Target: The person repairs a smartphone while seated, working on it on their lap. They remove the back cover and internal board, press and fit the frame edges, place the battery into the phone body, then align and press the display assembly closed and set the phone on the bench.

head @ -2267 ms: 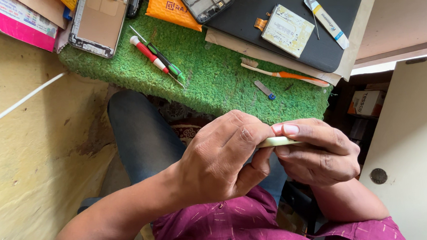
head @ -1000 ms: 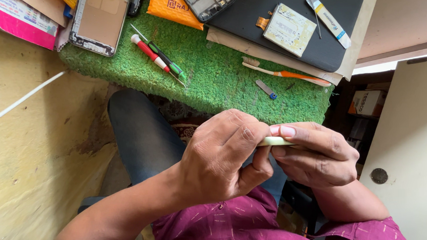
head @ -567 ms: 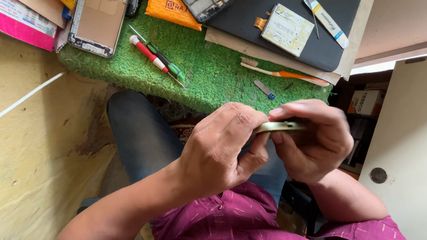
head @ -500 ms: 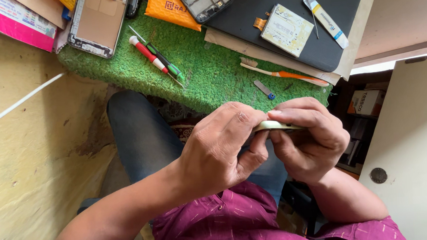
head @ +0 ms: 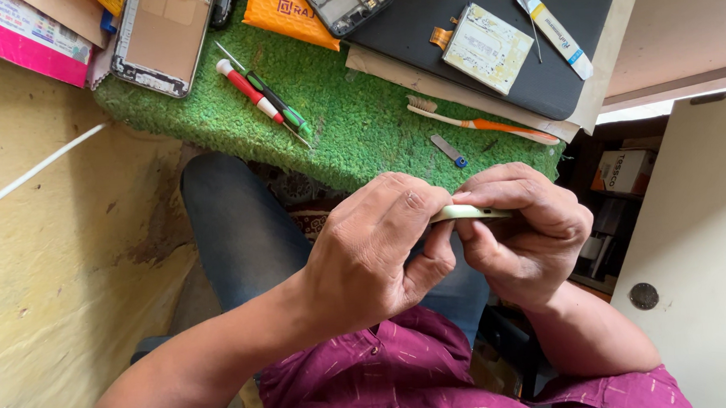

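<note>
Both hands closed on a thin pale-green phone cover [head: 473, 213], held edge-on over the lap, just off the near edge of the counter [head: 359, 138]. Left hand [head: 378, 253] curled over its left end, thumb beneath; right hand [head: 530, 232] pinching the right end. On the green turf: orange toothbrush [head: 483, 123] near the edge, red and green screwdrivers [head: 262, 97] further left.
</note>
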`<state>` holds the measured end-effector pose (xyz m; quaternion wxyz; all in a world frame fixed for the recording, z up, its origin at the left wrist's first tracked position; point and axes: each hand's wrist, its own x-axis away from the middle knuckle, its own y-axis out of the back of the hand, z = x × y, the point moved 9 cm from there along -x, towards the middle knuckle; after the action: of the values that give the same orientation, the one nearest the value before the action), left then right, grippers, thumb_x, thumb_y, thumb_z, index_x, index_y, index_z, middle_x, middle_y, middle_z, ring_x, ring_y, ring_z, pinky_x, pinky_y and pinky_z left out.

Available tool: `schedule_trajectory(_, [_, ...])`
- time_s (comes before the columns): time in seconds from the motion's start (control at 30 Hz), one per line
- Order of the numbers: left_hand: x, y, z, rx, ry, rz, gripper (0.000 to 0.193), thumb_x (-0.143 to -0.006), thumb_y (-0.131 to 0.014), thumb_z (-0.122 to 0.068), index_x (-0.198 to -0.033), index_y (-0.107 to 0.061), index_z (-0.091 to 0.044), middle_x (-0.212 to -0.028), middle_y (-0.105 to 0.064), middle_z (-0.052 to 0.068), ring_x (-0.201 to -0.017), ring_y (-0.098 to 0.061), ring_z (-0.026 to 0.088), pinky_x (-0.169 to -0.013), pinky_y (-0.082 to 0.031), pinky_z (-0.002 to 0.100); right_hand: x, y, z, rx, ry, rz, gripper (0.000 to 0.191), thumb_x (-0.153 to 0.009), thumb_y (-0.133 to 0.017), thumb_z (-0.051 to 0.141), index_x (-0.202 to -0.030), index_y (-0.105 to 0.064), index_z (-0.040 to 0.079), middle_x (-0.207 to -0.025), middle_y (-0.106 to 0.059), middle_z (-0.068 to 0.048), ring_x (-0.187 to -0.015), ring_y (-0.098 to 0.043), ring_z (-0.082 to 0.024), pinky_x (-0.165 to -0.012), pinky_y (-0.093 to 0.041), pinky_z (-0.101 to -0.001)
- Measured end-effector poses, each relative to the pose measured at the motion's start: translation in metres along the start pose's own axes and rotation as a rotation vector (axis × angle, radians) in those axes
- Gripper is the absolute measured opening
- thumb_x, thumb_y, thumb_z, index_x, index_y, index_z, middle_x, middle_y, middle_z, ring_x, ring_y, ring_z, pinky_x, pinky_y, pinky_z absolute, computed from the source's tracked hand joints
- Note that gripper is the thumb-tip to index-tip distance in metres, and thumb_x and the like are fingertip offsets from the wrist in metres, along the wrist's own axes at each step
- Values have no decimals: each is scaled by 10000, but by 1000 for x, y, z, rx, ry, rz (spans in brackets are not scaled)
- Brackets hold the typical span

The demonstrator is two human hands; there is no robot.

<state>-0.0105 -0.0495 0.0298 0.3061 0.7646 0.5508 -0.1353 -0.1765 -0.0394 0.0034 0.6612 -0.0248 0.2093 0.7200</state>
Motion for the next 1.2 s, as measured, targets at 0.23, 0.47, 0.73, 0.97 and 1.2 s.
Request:
schedule_trajectory(0.23, [1, 1, -2, 0, -5, 2, 300, -965, -732, -5, -1220, -575, 17, -1086, -633, 158, -968, -666, 321, -867, -570, 382, 4, -2, -2, -55, -49, -19, 169, -914, -759, 31, -1064, -714, -29, -977, -710, -122, -822, -657, -111, -721, -505, -185])
schedule_trajectory(0.47, [2, -1, -3, 6, 1, -11, 278, -970, -732, -3, -1205, -585, 15, -1081, -638, 154, -961, -672, 321, -860, -573, 380, 12, -2, -11, -133, -131, -66, 118, -923, -722, 2, -1029, -699, -46, -994, -693, -107, -827, -621, -78, -728, -483, -173])
schedule_trajectory(0.73, [-6, 2, 16, 158, 233, 65, 265, -995, -756, -101, -1185, -596, -10, -1031, -661, 147, -873, -697, 268, -784, -570, 337, 2, 0, -34, -378, -243, -59, 128, -996, -718, -16, -1103, -691, -82, -1032, -711, -117, -906, -663, -131, -824, -528, -236])
schedule_trajectory(0.97, [-15, -5, 53, 271, 509, 292, 314, -861, -777, -168, -1089, -612, -30, -828, -717, 110, -712, -740, 215, -655, -569, 326, -11, 6, -54, -682, -348, -141, 195, -997, -714, -22, -1183, -681, -74, -1106, -733, -136, -997, -690, -155, -987, -545, -305])
schedule_trajectory(1.2, [-13, -19, 66, 146, 536, 336, 254, -850, -781, -154, -997, -620, -23, -783, -685, 183, -667, -701, 304, -621, -522, 387, -13, 15, -80, -558, -411, -149, 174, -989, -741, 1, -1139, -684, -66, -1044, -736, -91, -916, -669, -106, -887, -536, -252])
